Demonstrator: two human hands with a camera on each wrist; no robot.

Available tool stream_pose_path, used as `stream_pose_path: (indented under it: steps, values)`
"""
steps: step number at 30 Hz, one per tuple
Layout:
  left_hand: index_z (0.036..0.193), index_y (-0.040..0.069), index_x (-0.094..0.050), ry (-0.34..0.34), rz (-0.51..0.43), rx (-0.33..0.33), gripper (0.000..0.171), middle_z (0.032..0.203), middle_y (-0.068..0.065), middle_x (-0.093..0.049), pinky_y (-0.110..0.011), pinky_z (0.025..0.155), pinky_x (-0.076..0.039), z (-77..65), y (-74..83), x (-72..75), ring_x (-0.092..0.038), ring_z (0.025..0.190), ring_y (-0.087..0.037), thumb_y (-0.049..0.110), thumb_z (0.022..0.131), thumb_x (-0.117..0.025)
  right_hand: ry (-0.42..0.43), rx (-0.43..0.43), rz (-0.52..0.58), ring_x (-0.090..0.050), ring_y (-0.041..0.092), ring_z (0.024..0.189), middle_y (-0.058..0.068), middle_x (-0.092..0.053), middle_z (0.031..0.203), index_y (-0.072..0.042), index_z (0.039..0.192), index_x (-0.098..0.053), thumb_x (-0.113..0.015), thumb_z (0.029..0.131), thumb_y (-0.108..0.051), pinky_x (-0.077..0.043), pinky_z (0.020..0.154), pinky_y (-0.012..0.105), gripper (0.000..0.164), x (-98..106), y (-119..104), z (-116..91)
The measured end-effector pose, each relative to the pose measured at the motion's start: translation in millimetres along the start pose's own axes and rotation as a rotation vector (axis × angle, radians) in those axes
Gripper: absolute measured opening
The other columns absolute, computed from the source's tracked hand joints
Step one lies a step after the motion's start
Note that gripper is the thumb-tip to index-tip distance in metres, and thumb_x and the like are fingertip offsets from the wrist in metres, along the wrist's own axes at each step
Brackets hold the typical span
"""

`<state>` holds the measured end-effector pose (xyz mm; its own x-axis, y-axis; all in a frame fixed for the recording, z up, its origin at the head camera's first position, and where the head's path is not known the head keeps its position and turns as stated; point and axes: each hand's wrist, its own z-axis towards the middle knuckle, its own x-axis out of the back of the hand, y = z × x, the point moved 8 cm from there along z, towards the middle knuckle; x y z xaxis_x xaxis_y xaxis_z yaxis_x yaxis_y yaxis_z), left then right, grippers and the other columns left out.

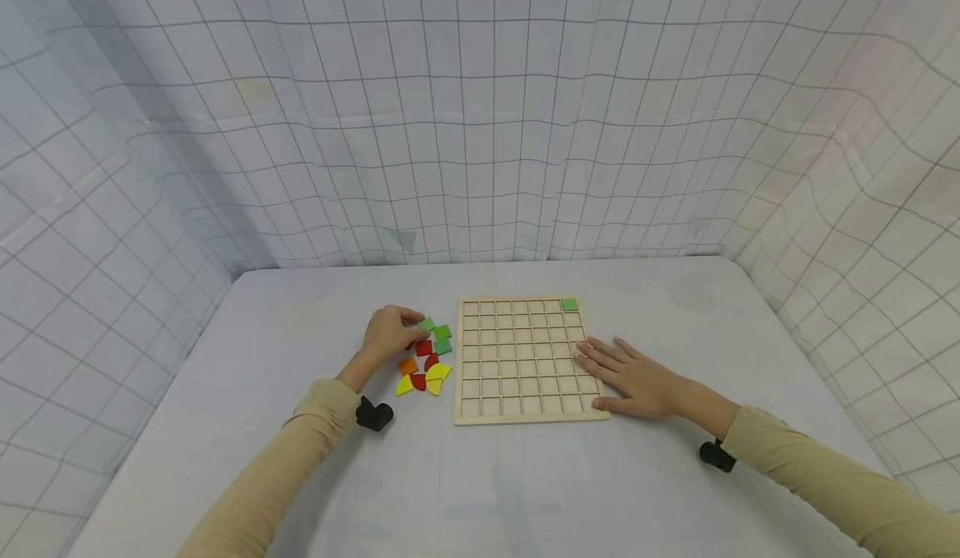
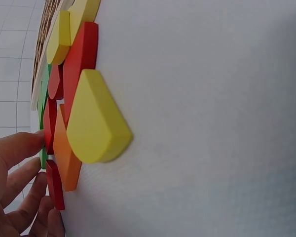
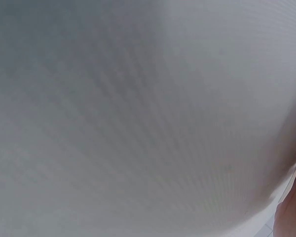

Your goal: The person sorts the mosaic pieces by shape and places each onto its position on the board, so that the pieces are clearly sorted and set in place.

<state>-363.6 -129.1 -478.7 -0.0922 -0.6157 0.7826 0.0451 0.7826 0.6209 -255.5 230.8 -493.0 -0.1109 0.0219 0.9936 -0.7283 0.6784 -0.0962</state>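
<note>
My left hand [image 1: 390, 331] is at the far left of a group of coloured tiles, its thumb and index finger pinching a light green square tile [image 1: 427, 324]. In the left wrist view, the thumb and fingers [image 2: 19, 146] close around the edge of the green tile [image 2: 43, 159], mostly hidden behind red ones. To the right lies a wooden grid board [image 1: 532, 418], with one green tile [image 1: 570, 304] in its far right corner cell. Flat and spread, my right hand [image 1: 637, 381] rests with its fingertips over the board's right edge.
Beside the board's left rim are two more green tiles [image 1: 442, 346], a red square [image 1: 424, 347], an orange tile [image 1: 407, 366] and several red and yellow rounded pieces [image 1: 438, 371]. White gridded curtains [image 1: 495, 166] surround the white table [image 1: 480, 491] at the back and sides.
</note>
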Motion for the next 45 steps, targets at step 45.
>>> stream_pose_path:
  steps: [45]
  values:
    - [0.110,0.007,-0.073,0.072,0.087,-0.105,0.033,0.106,-0.013,-0.070,-0.025,0.063,-0.049,-0.8,26.7,16.3,-0.063,0.086,-0.024,0.026,0.083,-0.073,-0.005,-0.011,-0.003,-0.012,0.029,0.150,0.005,-0.012,0.163,-0.014,0.155,-0.016,-0.042,0.098,-0.053,-0.013,0.115,0.059,0.074,2.0,-1.1,-0.1]
